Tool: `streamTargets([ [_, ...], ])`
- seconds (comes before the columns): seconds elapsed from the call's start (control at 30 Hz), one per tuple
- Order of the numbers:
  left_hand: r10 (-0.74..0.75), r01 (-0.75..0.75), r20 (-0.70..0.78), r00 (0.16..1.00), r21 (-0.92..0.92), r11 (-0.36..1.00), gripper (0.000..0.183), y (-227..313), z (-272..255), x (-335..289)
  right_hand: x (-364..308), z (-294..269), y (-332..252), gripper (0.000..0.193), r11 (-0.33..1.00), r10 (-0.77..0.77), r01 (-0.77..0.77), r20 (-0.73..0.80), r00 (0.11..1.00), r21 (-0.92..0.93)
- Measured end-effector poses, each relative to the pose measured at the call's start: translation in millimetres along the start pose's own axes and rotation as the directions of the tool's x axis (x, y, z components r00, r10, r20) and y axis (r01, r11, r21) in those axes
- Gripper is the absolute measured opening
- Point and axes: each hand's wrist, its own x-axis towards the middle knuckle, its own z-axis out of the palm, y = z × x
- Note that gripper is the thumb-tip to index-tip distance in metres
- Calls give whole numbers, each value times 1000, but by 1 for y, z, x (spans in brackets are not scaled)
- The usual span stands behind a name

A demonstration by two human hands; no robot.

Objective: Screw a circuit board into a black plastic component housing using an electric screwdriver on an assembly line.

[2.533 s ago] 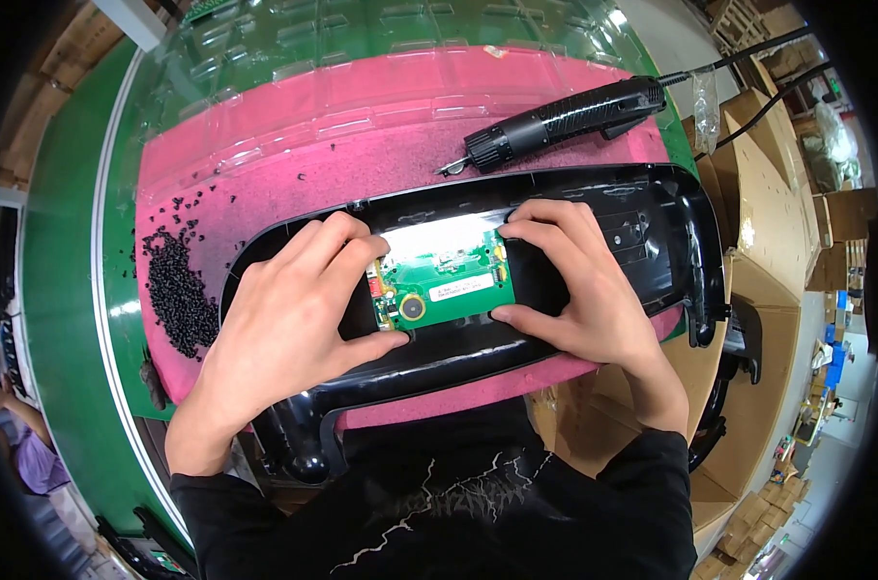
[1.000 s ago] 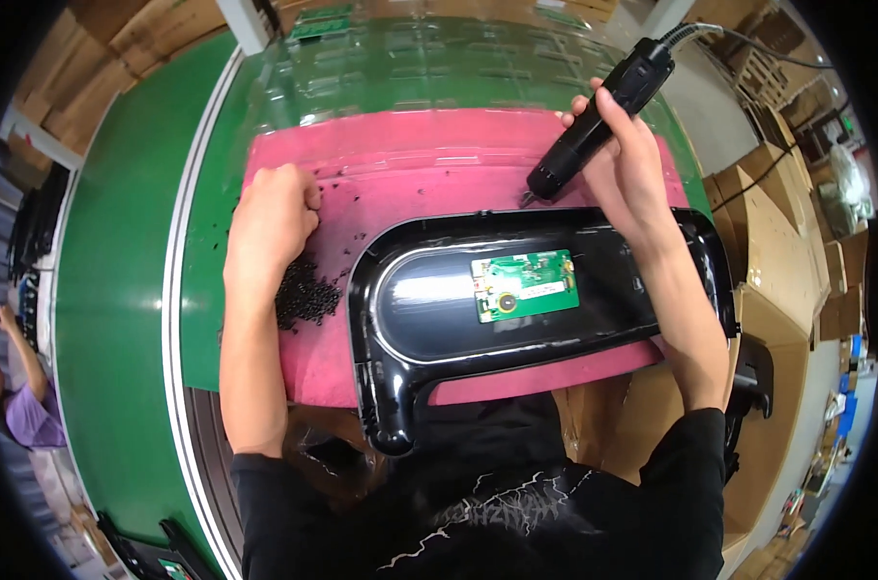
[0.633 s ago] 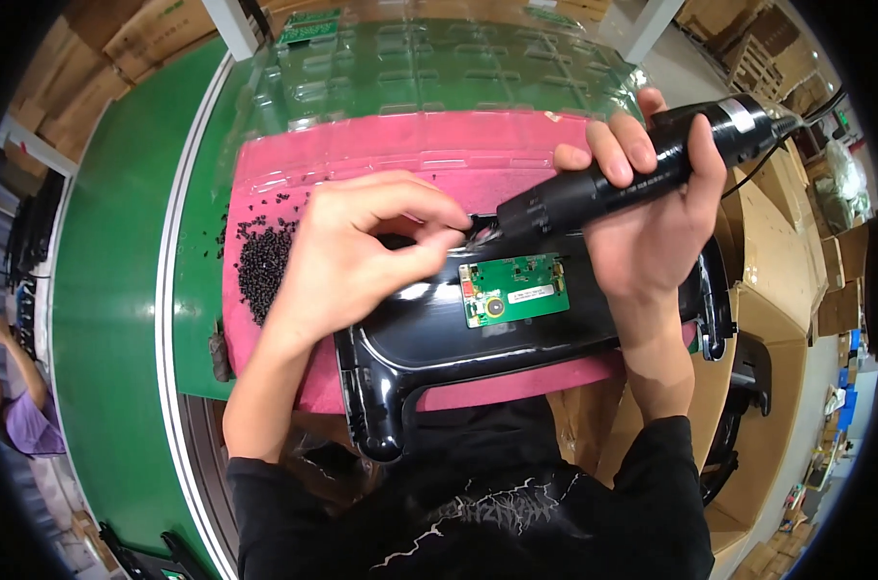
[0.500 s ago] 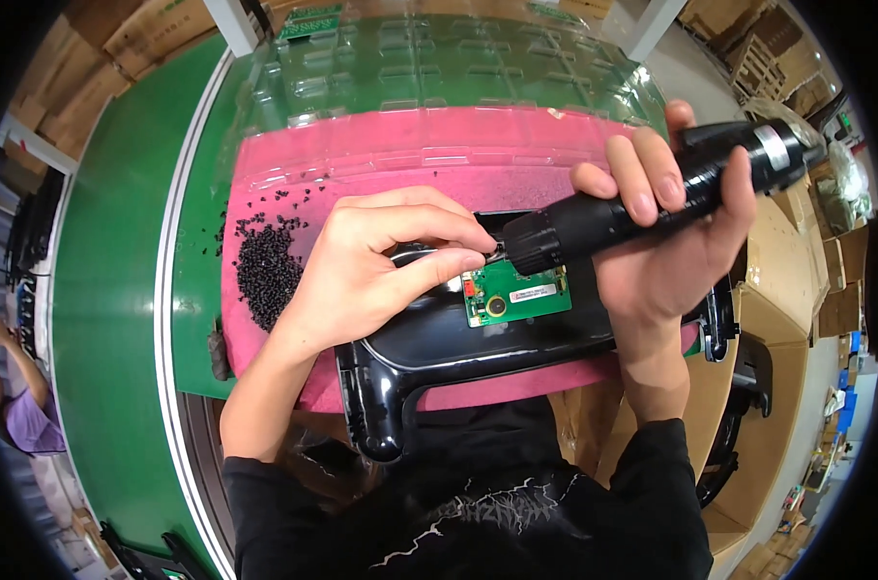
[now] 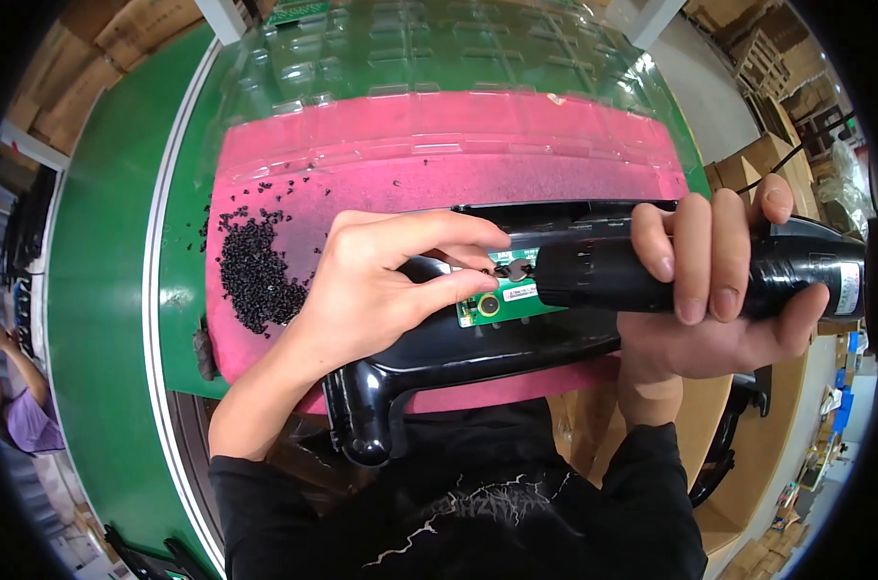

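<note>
My right hand (image 5: 715,280) is wrapped round a black electric screwdriver (image 5: 603,274), which lies nearly level with its nose pointing left. Thumb and index finger of my left hand (image 5: 381,280) are pinched together at the tip of the screwdriver's bit. Whatever small dark piece sits between those fingertips is too small to make out. Just below the bit, a green circuit board (image 5: 478,311) with a white label rests on a glossy black plastic housing (image 5: 497,346). The screwdriver and my left fingers hide part of the board.
A pile of small black screws (image 5: 255,275) lies left on the pink mat (image 5: 362,179), some scattered around it. Behind stands a clear plastic tray (image 5: 429,72). An open cardboard box (image 5: 690,406) is at the right. Another person (image 5: 31,416) is at the far left.
The screwdriver has swung from a slant to nearly level, my right hand moving right and down with it. My left hand stays pinched by the bit. The view has shifted slightly.
</note>
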Motion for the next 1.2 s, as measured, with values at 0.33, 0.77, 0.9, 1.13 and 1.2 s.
streamTargets([
  [0.33,61,-67,57,997,109,992,29,-4,6,-3,-4,-8,10,52,987,51,-22,178,983,-162],
  [0.77,276,-302,125,953,481,823,23,0,8,-6,-14,-3,14,58,988,87,-80,46,995,-129],
  [0.9,358,-334,74,931,570,751,19,-2,6,-5,-2,-4,3,60,968,95,-89,18,995,-234],
  [1.13,129,-188,161,979,444,876,12,-5,8,-6,-4,-38,2,45,877,120,-92,30,992,-472],
  [1.2,156,-225,215,964,351,909,15,-6,8,-4,-7,-39,5,43,844,127,-112,-8,992,-525],
])
